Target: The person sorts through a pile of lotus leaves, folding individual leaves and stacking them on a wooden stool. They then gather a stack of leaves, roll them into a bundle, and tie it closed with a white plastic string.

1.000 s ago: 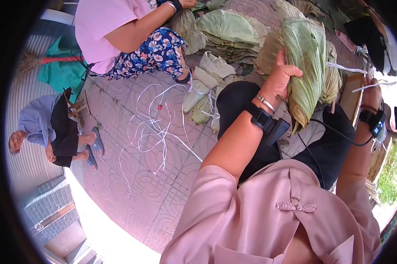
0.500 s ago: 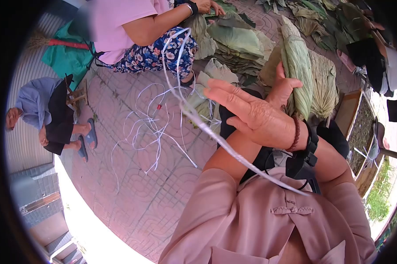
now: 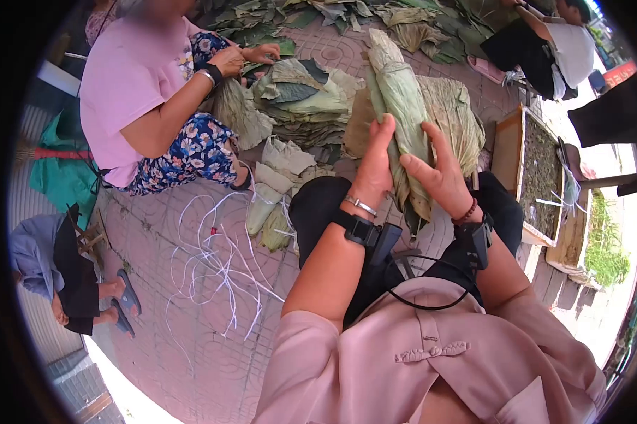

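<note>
A long rolled bundle of dried, pale green leaves (image 3: pixel 403 92), which look like lotus leaves, stands tilted between my hands over my knees. My left hand (image 3: pixel 376 159) presses against its left side, with the fingers partly hidden behind it. My right hand (image 3: pixel 442 169) grips the lower right side, its thumb lying across the front. Behind the roll, a broad fan-shaped dried leaf (image 3: pixel 456 120) spreads to the right. Thin white string (image 3: pixel 223 272) lies in loose loops on the paving to the left of my knees.
Smaller leaf bundles (image 3: pixel 265 201) lie by my left knee, before a leaf stack (image 3: pixel 304 106). A person in a pink shirt (image 3: pixel 117 106) handles leaves at the left. A soil-filled planter box (image 3: pixel 520 152) stands at the right. Other people sit farther off.
My right hand has come back from the left, uncrossing from my left arm, and now holds the roll's right side. The string stretched through the air has dropped away. The view has turned.
</note>
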Available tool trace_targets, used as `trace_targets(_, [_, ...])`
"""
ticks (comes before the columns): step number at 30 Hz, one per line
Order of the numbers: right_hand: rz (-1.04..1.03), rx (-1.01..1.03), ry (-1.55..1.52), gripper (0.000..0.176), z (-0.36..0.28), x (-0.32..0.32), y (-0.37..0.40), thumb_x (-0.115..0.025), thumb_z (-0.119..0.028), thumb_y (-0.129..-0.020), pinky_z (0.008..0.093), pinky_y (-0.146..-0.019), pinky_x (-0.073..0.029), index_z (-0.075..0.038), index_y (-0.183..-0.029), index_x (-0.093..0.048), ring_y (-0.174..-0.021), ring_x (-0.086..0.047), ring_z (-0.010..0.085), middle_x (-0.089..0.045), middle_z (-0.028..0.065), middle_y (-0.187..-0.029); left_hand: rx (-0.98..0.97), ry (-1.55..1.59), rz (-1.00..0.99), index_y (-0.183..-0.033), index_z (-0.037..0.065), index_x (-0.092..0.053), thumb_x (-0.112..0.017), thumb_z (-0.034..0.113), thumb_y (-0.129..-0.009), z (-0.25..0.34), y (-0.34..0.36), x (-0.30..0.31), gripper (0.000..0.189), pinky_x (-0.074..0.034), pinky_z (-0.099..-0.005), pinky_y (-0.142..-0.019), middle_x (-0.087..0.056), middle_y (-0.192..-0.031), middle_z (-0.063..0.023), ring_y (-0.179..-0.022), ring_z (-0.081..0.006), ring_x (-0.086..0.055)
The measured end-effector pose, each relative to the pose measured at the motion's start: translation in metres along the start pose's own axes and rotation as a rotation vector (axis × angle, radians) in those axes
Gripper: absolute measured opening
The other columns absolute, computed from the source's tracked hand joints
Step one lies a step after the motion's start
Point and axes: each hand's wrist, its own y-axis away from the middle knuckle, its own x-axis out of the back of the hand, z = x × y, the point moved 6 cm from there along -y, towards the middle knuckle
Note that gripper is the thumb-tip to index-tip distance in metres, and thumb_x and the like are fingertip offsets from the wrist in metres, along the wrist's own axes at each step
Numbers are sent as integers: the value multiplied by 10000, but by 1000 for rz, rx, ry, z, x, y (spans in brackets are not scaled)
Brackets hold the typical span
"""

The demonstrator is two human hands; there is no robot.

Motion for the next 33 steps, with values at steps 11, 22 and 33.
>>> trace_targets(11, [104, -199, -670, 557, 22, 12, 3, -577, -91, -806, 280, -916, -390, 4, -1311, -363, -1064, -484, 154, -503, 84, -1182, 149, -87, 103, -1241, -1, -447, -543, 164, -877, -8, 2, 15, 410, -416, -418, -954, -547, -1182, -144, -1080, -276, -541])
trace_targets(22, [105, -452, -1199, 424, 52, 21, 1, -544, -17, -830, 322, -860, -451, -21, -1237, -428, -977, -552, 165, -549, 78, -1125, 23, -26, 223, -1258, 44, -449, -447, 384, -916, 12, 4, 9, 482, -363, -433, -988, -514, -1233, -110, -1127, -278, -491])
trace_targets(33, [-98, -340, -1486, 442, 7, 22, -23, -536, -6, -832, 342, -901, -459, -22, -1256, -412, -1023, -567, 191, -557, 101, -1147, 66, -439, -128, -1368, 101, -311, -300, 445, -960, 7, 18, 56, 534, -308, -381, -1029, -391, -1354, -82, -1218, -252, -372])
